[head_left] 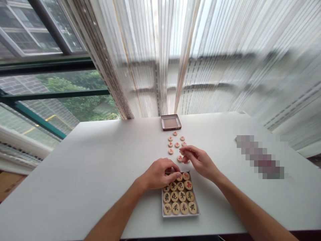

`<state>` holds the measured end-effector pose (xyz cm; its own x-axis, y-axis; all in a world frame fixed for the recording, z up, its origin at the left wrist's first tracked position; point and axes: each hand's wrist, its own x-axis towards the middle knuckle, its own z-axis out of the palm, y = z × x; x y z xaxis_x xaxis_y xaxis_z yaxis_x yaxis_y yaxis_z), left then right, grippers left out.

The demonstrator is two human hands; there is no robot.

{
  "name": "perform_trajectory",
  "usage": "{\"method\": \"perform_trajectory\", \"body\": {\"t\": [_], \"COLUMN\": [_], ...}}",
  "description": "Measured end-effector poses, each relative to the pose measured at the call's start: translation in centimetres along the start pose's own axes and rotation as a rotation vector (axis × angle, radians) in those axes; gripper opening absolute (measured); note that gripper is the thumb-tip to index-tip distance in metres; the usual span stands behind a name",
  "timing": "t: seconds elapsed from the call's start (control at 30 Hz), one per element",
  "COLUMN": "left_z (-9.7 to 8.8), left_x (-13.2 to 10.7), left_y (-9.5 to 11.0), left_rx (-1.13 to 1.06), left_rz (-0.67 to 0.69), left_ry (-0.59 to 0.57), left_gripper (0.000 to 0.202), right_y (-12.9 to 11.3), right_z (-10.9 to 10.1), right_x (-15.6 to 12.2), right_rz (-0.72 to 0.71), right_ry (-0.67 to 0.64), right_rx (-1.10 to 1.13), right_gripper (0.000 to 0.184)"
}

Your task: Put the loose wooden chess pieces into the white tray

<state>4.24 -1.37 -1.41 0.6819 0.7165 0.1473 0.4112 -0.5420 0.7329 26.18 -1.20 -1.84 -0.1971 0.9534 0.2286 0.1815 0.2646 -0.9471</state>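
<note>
My left hand [162, 172] is over the far left part of a shallow box [180, 216]. Its fingers curl in toward the thumb, whose tip meets a red-marked Chinese chess piece [179, 178] in the far row. Beyond the box, my right hand [199, 160] has thumb and index finger around a round wooden chess piece [182, 152], its marking mostly covered. Black-marked pieces [182, 196] fill the nearer rows in the box, with a red one [188, 185] at the right. Several loose red-marked pieces [177, 145] lie face up past my hands.
Behind the loose pieces lies a brown-rimmed box lid [171, 122], its inside facing up. A pixelated, blurred-out item [260, 157] rests on the right side of the white table [100, 187]. Sheer striped curtains [213, 67] and a window border the far edge.
</note>
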Motion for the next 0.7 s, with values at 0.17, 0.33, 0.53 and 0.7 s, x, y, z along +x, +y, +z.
{"method": "perform_trajectory", "body": {"t": [0.17,0.33,0.53,0.7], "left_z": [-0.1,-0.2,-0.3,-0.2], "left_x": [0.0,0.0,0.0,0.1], "left_y": [-0.1,-0.3,-0.3,-0.4], "left_rx": [0.008,0.009,-0.003,-0.005], "left_rz": [0.003,-0.012,-0.022,-0.021], "left_ry": [-0.001,0.003,-0.007,0.002], "left_gripper": [0.022,0.024,0.029,0.032], "right_y": [0.0,0.0,-0.5,-1.4], "right_z": [-0.1,-0.1,-0.3,-0.6], "right_x": [0.1,0.1,0.1,-0.2], "right_rz": [0.036,0.052,0.069,0.041], "right_ry": [0.017,-0.005,0.012,0.034], "right_rx": [0.047,0.120,0.129,0.063], "right_gripper": [0.031,0.031,0.035,0.036]}}
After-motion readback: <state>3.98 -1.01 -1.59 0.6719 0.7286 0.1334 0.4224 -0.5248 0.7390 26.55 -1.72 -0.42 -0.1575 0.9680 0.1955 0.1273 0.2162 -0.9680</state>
